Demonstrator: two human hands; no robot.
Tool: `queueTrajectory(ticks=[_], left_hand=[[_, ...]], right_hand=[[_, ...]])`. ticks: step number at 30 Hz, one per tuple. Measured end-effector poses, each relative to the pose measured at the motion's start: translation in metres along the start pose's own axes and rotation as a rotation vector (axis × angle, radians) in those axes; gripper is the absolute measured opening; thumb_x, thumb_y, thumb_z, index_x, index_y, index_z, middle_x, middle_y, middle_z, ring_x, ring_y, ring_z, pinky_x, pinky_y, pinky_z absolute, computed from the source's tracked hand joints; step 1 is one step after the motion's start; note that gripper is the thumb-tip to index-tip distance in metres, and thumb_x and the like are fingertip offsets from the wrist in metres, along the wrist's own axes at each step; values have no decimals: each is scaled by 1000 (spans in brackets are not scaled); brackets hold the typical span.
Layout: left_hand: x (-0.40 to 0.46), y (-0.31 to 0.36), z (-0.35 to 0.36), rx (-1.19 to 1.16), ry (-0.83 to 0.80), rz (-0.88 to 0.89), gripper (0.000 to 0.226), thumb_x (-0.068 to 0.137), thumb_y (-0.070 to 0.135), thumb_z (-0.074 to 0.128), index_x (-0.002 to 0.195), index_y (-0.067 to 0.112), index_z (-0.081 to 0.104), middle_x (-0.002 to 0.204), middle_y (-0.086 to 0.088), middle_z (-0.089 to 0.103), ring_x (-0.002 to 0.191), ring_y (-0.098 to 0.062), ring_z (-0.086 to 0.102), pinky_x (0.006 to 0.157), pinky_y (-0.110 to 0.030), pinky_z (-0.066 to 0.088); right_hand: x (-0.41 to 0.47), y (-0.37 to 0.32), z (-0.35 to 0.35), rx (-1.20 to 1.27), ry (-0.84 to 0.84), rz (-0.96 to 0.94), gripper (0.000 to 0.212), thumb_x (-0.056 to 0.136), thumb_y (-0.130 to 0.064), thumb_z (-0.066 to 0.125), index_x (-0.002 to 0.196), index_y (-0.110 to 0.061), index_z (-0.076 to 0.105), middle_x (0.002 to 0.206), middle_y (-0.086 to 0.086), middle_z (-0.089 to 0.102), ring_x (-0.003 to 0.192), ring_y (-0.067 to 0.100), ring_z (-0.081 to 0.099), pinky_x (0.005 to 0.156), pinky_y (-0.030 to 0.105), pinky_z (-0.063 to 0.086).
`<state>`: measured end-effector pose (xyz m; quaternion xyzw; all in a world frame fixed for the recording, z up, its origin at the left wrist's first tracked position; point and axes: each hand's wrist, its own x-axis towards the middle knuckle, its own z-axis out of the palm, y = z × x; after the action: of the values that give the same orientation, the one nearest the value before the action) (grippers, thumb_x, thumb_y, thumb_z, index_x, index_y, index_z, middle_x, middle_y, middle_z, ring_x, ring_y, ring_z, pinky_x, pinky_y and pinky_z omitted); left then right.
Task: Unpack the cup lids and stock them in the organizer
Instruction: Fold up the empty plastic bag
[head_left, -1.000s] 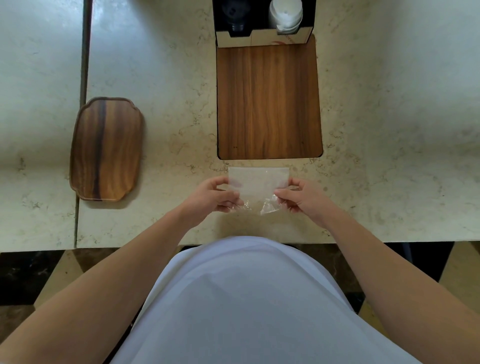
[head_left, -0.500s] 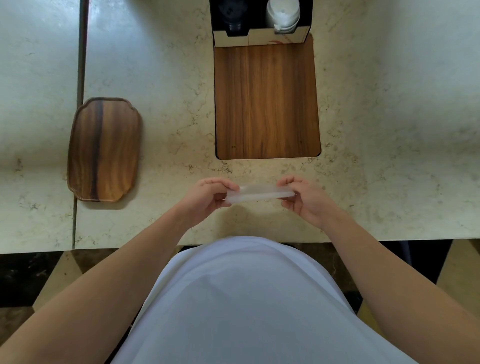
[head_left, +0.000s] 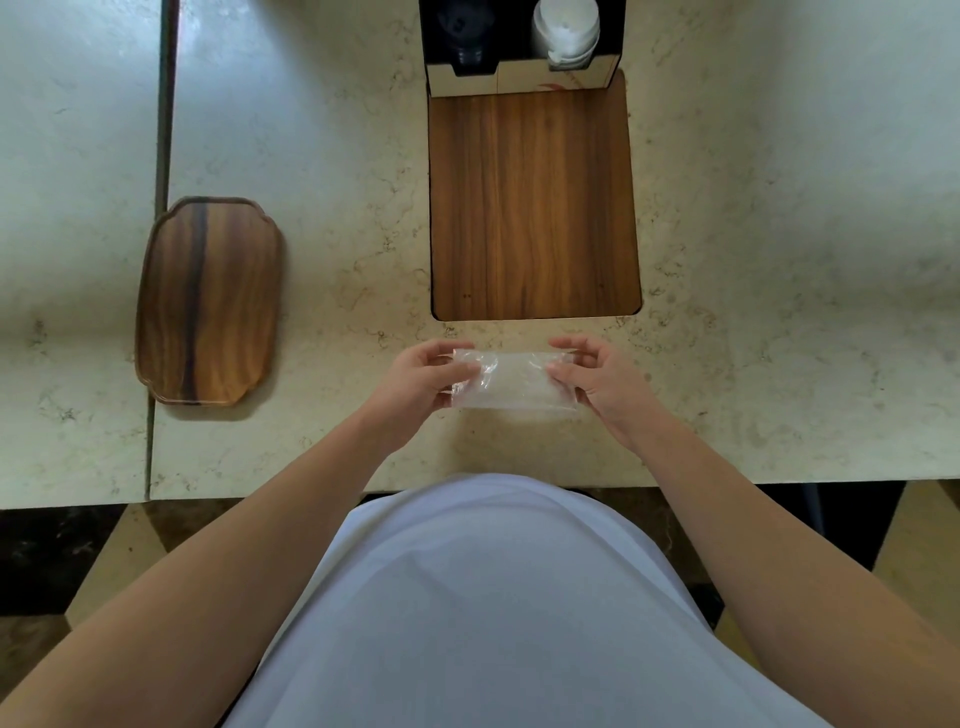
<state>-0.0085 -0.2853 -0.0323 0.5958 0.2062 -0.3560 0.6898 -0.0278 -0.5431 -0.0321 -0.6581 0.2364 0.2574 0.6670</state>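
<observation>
We've got the clear lid packet (head_left: 511, 382) just in front of the wooden board (head_left: 532, 202), left hand (head_left: 423, 376) and right hand (head_left: 597, 374) each pinching an end, probably to tear the wrap. Organizer (head_left: 519, 78) sits at the board's far edge, so stocking is a short reach.

Bench (head_left: 322, 156): cream stone, mottled with fine brown veining. Tray (head_left: 208, 301): brown wood grain with one dark central stripe. Board (head_left: 532, 202): warm brown, straight vertical grain. Packet (head_left: 511, 382): clear, translucent whitish. Organizer (head_left: 519, 78): black interior, cream front panel. Lids (head_left: 566, 31): white. Shirt (head_left: 493, 597): white.
</observation>
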Motion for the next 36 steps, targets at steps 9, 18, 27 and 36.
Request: queueTrajectory(ticks=[9, 18, 27, 36], left_hand=[[-1, 1, 5, 45, 74, -12, 13, 92, 17, 78, 101, 9, 75, 85, -2, 72, 74, -18, 63, 64, -25, 58], [-4, 3, 5, 87, 32, 97, 47, 96, 7, 70, 124, 45, 66, 75, 5, 69, 74, -11, 65, 71, -27, 58], [-5, 10, 14, 199, -14, 92, 12, 91, 18, 77, 95, 29, 81, 99, 3, 75, 91, -11, 68, 79, -25, 56], [-3, 15, 13, 340, 19, 149, 40, 80, 5, 87, 111, 28, 77, 73, 21, 73, 70, 3, 67, 72, -13, 54]], right_hand=[[-3, -4, 2, 51, -94, 122, 24, 94, -23, 73, 117, -17, 71, 105, 2, 77, 88, 14, 73, 67, 25, 56], [1, -2, 2, 180, 22, 124, 35, 88, -15, 79, 118, -25, 66, 97, -1, 77, 76, 11, 70, 59, 23, 54], [-2, -5, 1, 69, -100, 44, 15, 93, -21, 66, 93, -28, 79, 94, -8, 72, 84, 9, 66, 70, 24, 56], [-6, -10, -6, 14, -153, 2, 36, 78, -9, 85, 111, -21, 79, 113, 6, 76, 104, 23, 74, 88, 30, 60]])
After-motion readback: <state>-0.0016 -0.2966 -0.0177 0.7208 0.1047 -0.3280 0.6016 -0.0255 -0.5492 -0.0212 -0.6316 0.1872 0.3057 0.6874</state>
